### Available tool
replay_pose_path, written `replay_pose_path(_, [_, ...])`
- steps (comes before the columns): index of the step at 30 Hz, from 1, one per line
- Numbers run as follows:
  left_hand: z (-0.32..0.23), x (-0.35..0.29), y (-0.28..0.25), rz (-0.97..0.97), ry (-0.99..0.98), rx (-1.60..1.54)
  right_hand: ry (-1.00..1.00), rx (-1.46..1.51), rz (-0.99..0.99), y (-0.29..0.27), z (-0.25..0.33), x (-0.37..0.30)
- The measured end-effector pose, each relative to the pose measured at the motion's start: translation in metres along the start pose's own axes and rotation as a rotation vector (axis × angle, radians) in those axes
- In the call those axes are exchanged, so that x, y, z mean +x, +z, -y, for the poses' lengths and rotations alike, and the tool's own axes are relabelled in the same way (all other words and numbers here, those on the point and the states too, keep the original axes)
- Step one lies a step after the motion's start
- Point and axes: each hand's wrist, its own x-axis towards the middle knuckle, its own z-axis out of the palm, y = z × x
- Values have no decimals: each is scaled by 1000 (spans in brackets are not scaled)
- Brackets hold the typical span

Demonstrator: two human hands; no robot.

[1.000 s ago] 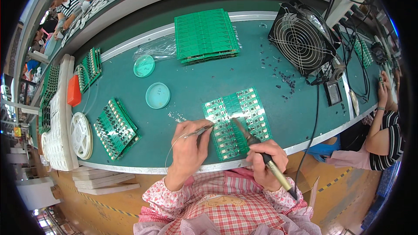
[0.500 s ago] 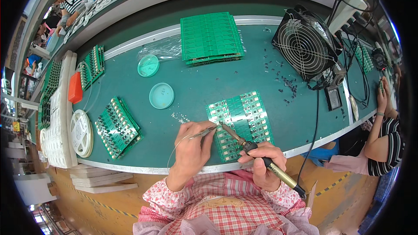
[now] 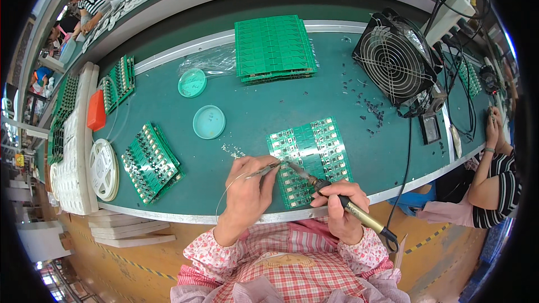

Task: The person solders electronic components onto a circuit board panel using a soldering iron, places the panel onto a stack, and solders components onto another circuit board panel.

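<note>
Fingers [image 3: 254,163] tight on tweezers [image 3: 260,172] and soldering iron [image 3: 364,216] over glossy green chip-lined board [image 3: 306,140]

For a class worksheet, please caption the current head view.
Right hand gripping a soldering iron, left hand a slim metal tool, both over a green circuit board.

The circuit board [image 3: 309,147] is green, the soldering iron [image 3: 365,216] gold and black, the sleeves [image 3: 205,255] apparently pink-flowered.

Green circuit board [image 3: 307,145] flat, slightly turned; gold-handled soldering iron [image 3: 364,214] slanted, tip at board's left half; tweezers [image 3: 263,170] beside tip.
</note>
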Motion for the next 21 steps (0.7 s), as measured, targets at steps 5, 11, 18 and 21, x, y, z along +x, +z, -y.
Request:
replay_pose_path(5, [1, -2, 0, 13, -26, -20, 16, -66, 59, -2, 0, 3])
replay_pose_path(11, [2, -1, 1, 1, -12, -12, 32, -90, 91, 2, -2, 8])
replay_pose_path(18, [2, -3, 1, 2, -10, -17, -23, -90, 115, 2, -2, 10])
replay_pose_path(21, [2, -2, 1, 3, -9, -19, -81, -107, 157, 0, -2, 13])
